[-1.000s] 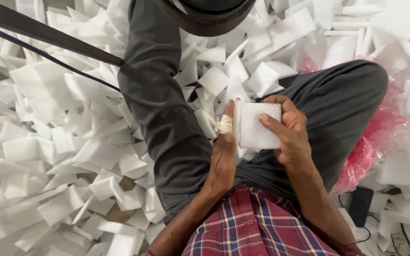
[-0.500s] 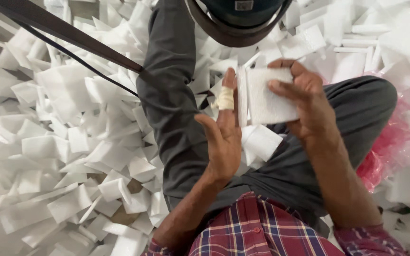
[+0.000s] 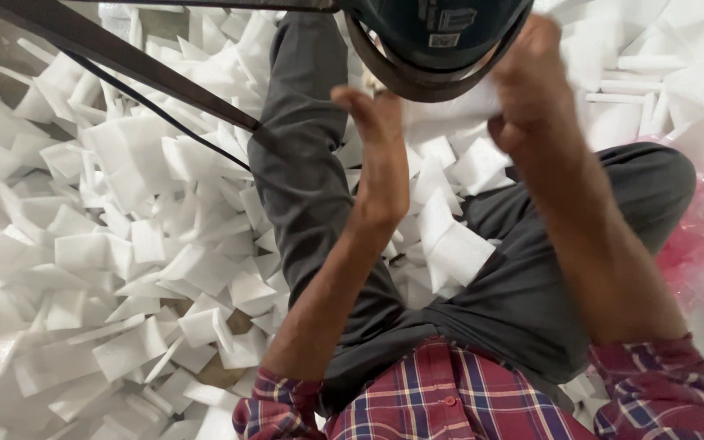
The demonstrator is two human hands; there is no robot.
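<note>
My right hand (image 3: 531,81) is raised near the top of the view, shut on a white foam piece (image 3: 450,114). A dark round rim (image 3: 433,49) at the top edge partly hides the piece. My left hand (image 3: 380,155) is held up flat against the foam piece's left side with its thumb spread; its fingertips are hidden behind the dark rim. Both forearms reach up from plaid sleeves (image 3: 450,399). My legs in grey trousers (image 3: 303,179) stretch out below the hands.
Several loose white foam pieces (image 3: 124,244) cover the floor all round and lie between my legs. A pink plastic bag (image 3: 694,244) lies at the right by my knee. A dark strap (image 3: 124,57) crosses the upper left.
Both hands have lifted the foam piece up and closer to the camera, under the dark rim. The left hand has moved from beside the piece to touching it.
</note>
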